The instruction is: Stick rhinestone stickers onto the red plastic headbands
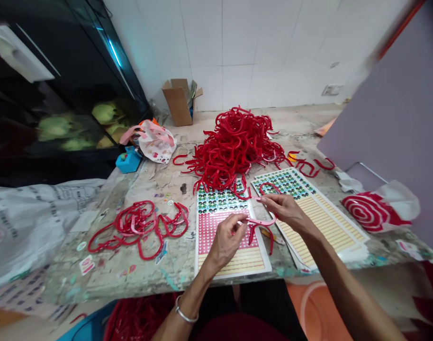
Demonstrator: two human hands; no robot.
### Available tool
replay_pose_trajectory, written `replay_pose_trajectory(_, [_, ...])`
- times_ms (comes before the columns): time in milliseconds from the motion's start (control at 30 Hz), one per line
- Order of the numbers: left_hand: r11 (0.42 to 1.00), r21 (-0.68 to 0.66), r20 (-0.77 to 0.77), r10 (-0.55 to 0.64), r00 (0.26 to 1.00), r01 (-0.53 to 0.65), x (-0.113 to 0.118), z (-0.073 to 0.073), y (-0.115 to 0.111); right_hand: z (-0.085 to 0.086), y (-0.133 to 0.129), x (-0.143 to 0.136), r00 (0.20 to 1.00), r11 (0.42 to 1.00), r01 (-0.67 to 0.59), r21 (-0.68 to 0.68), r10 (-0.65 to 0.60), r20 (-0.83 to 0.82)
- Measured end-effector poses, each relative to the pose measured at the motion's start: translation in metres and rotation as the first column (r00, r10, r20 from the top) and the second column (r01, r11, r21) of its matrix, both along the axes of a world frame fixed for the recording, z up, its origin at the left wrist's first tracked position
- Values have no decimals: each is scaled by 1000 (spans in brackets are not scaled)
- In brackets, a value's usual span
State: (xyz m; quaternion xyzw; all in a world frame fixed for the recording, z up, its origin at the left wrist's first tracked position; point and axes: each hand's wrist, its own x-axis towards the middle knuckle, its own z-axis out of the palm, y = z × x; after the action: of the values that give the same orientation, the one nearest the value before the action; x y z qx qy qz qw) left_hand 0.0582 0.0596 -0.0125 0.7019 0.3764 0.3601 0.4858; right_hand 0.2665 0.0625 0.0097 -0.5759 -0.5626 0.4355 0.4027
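Over the table's front middle, my left hand (pixel 229 239) pinches one end of a curved red strip with a pink face (pixel 261 221). My right hand (pixel 284 208) has its thumb and fingers closed at the strip's other side, near a short pale end. Below my hands lies a sticker sheet (pixel 207 237) with rows of eyes, pink dots and yellow bands. Another red strip (pixel 271 241) rests on the table between this sheet and a second stack of sticker sheets (pixel 319 218) to the right. Behind them rises a large heap of red strips (pixel 234 147).
A smaller tangle of red strips (pixel 138 227) lies at the left. Farther back are a blue tape dispenser (pixel 128 160), a patterned bag (pixel 156 142) and an open cardboard box (pixel 179 104). A red-and-white package (pixel 376 211) sits at the right edge. Under the table stands an orange tub (pixel 319 308).
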Motion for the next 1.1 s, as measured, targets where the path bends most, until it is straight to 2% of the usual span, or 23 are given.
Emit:
replay_pose_trajectory(133, [987, 85, -76, -133, 988, 139, -5, 14, -3, 3, 2, -11, 997, 996, -79, -40, 79, -8])
replay_pose_trajectory(200, [985, 99, -82, -135, 988, 143, -8, 16, -6, 4, 1, -12, 997, 996, -72, -45, 73, 10])
replay_pose_trajectory(300, [1000, 15, -10, 25, 1000, -24, -17, 12, -7, -7, -13, -5, 983, 998, 54, 29, -58, 175])
replay_pose_trajectory(333, [994, -44, 29, 100, 995, -99, -21, 9, -7, -15, -21, -1, 953, 991, 102, 84, -122, 277])
replay_pose_trajectory(400, [962, -171, 108, 235, 966, -215, -30, 0, -6, -36, -40, 6, 828, 971, 139, 194, -221, 516])
replay_pose_trajectory(433, [942, -227, 143, 284, 948, -248, -35, -6, -6, -47, -50, 8, 773, 969, 129, 212, -232, 591])
replay_pose_trajectory(533, [891, -357, 232, 375, 897, -280, -44, -21, -7, -76, -74, 6, 698, 983, 68, 169, -168, 696])
replay_pose_trajectory(633, [847, -445, 289, 443, 848, -291, -49, -31, -12, -88, -80, -5, 657, 980, 116, 163, -199, 727])
replay_pose_trajectory(733, [821, -464, 296, 498, 815, -333, -56, -36, -16, -89, -73, -10, 632, 976, 169, 134, -212, 745])
replay_pose_trajectory(900, [785, -451, 289, 578, 763, -424, -75, -41, -20, -87, -56, -6, 636, 978, 201, 51, -170, 753])
replay_pose_trajectory(967, [769, -446, 269, 603, 751, -458, -82, -43, -23, -81, -51, -3, 586, 960, 256, 117, -250, 771])
replay_pose_trajectory(1033, [753, -436, 239, 625, 743, -493, -88, -46, -28, -70, -46, -5, 562, 922, 304, 238, -376, 737])
replay_pose_trajectory(1067, [744, -430, 223, 636, 738, -511, -90, -47, -32, -64, -45, -10, 591, 908, 302, 288, -416, 691])
replay_pose_trajectory(1100, [735, -425, 207, 647, 734, -528, -92, -50, -35, -58, -44, -17, 658, 908, 276, 314, -417, 627])
